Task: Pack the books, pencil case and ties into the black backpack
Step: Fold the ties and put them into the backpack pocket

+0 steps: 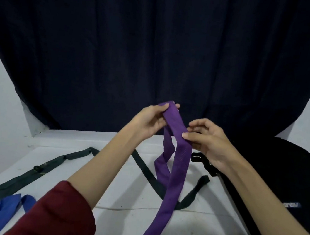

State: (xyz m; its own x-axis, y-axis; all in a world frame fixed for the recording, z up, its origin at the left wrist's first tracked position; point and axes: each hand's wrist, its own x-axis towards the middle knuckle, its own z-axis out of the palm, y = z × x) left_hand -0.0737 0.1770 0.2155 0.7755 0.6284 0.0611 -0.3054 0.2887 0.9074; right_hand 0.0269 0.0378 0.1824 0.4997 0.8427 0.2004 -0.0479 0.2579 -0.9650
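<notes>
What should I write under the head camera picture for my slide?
Both hands, left and right, hold up a purple tie above the white table, beside the black backpack.

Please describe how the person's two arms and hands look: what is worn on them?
The left arm wears a dark red sleeve, pushed up so that the forearm is bare. The right arm shows no sleeve in view; it is bare up to the picture's edge. Both the left hand and the right hand are bare: no gloves, rings, watch or bracelet can be seen.
</notes>
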